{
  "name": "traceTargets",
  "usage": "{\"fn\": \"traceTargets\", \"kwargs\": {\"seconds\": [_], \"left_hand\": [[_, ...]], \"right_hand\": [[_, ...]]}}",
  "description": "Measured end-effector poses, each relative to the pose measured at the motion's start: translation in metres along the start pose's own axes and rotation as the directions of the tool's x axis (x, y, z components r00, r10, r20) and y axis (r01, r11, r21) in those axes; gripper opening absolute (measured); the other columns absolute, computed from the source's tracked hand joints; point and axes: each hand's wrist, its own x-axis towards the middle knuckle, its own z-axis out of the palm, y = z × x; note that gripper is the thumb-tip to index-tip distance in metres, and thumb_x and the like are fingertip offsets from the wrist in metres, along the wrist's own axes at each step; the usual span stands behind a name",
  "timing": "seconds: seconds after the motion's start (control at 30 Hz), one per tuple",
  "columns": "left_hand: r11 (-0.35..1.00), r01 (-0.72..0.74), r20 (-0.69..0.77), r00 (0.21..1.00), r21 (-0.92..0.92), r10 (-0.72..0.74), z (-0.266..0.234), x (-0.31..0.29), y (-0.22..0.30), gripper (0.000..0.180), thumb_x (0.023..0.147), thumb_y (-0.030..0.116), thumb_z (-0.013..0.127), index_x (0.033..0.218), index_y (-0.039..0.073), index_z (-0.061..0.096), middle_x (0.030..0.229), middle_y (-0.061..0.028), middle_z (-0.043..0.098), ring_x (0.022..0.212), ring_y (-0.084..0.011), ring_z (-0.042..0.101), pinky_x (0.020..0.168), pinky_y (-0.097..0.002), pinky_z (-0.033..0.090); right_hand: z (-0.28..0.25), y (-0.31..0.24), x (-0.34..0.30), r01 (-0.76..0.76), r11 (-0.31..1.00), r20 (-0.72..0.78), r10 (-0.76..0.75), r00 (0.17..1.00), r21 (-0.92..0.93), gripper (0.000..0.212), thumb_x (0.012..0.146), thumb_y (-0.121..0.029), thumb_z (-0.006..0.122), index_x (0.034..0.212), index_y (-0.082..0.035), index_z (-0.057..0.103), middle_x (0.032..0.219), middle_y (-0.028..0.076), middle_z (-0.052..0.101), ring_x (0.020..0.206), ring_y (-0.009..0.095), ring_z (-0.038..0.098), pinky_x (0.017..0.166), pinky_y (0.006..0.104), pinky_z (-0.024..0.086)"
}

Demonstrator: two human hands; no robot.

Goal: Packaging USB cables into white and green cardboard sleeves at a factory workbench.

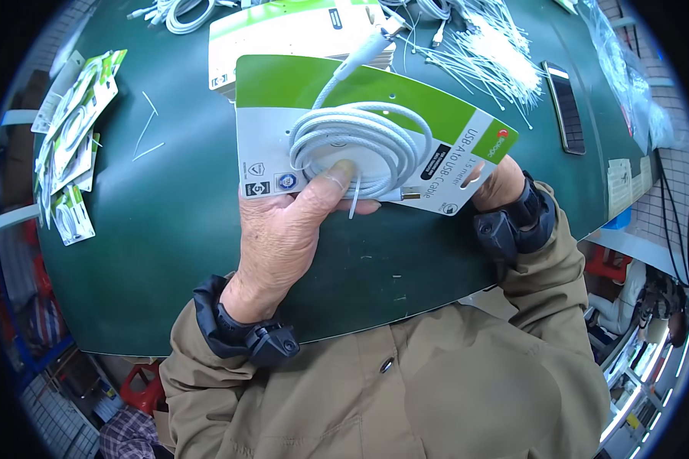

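Clamping a coiled white cable (360, 125) onto a green-and-white card (279, 83) with the left hand (279, 229), at 12 o'clock above the desk (168, 275). Partly hidden behind the card's 3-o'clock end with the right hand (500, 186), so impossible to tell its grip. Surrounded by carded cables (75, 126) at 10 o'clock, ties (497, 61) at 1, phone (565, 111) at 2.

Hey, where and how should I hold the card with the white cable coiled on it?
Probably at the near edge, coming from your side: left hand with thumb over the coiled white cable, fingers behind the green-and-white card. The card is thin and flat, the loops bulge off its face, and one plug end sticks past its far edge.
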Motion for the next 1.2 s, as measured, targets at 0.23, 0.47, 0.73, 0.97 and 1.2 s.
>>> {"fn": "traceTargets", "kwargs": {"seconds": [0.23, 0.47, 0.73, 0.97, 1.2], "left_hand": [[0.999, -0.034, 0.054, 0.998, 0.005, 0.034, -0.002, -0.003, -0.003, 0.038, 0.094, 0.002, 0.068, 0.130, -0.004, 0.057, 0.117, -0.0157, 0.069, 0.101, -0.0242, 0.072, 0.072, -0.0348, 0.067], [0.999, 0.027, 0.072, 0.997, 0.033, -0.030, -0.002, 0.003, 0.003, 0.036, 0.092, 0.000, 0.069, 0.126, -0.005, 0.060, 0.113, -0.0131, 0.070, 0.096, -0.0216, 0.071, 0.070, -0.0343, 0.067], [0.992, 0.126, 0.058, 0.990, 0.009, -0.126, -0.006, 0.001, 0.003, 0.033, 0.088, -0.002, 0.071, 0.120, -0.004, 0.064, 0.112, -0.0123, 0.070, 0.093, -0.0176, 0.070, 0.067, -0.0314, 0.063], [0.996, -0.020, 0.123, 0.992, 0.088, 0.009, -0.023, 0.001, -0.020, 0.023, 0.087, -0.003, 0.070, 0.110, -0.005, 0.067, 0.105, -0.0104, 0.071, 0.086, -0.0159, 0.069, 0.068, -0.0295, 0.058], [0.995, -0.006, -0.027, 1.000, 0.098, 0.009, -0.007, 0.003, -0.010, 0.020, 0.086, -0.005, 0.068, 0.106, -0.006, 0.068, 0.095, -0.0095, 0.072, 0.081, -0.0159, 0.069, 0.072, -0.0291, 0.056]], "right_hand": [[0.037, -0.020, 0.046, 0.344, 0.824, -0.223, -0.269, 0.937, 0.450, 0.041, 0.088, -0.029, 0.082, 0.115, -0.001, 0.068, 0.116, 0.010, 0.068, 0.109, 0.025, 0.065, 0.091, 0.0331, 0.054], [0.041, -0.016, 0.067, 0.638, 0.765, -0.268, -0.635, 0.725, -0.088, 0.037, 0.092, -0.032, 0.078, 0.109, -0.001, 0.068, 0.098, 0.003, 0.070, 0.090, 0.014, 0.067, 0.078, 0.0263, 0.053], [0.039, -0.053, 0.064, 0.260, 0.944, -0.117, -0.240, 0.964, 0.205, 0.021, 0.096, -0.020, 0.072, 0.104, -0.002, 0.067, 0.092, 0.001, 0.067, 0.082, 0.006, 0.062, 0.069, 0.0213, 0.051], [0.039, -0.061, 0.072, 0.026, 0.971, -0.092, -0.004, 0.996, 0.237, 0.017, 0.096, -0.016, 0.070, 0.088, -0.004, 0.062, 0.085, 0.000, 0.064, 0.075, 0.004, 0.058, 0.065, 0.0188, 0.046], [0.035, -0.067, 0.056, 0.196, 0.951, -0.087, -0.180, 0.980, 0.241, 0.015, 0.097, -0.013, 0.069, 0.088, -0.003, 0.061, 0.087, 0.001, 0.065, 0.074, 0.004, 0.058, 0.067, 0.0194, 0.047]]}}
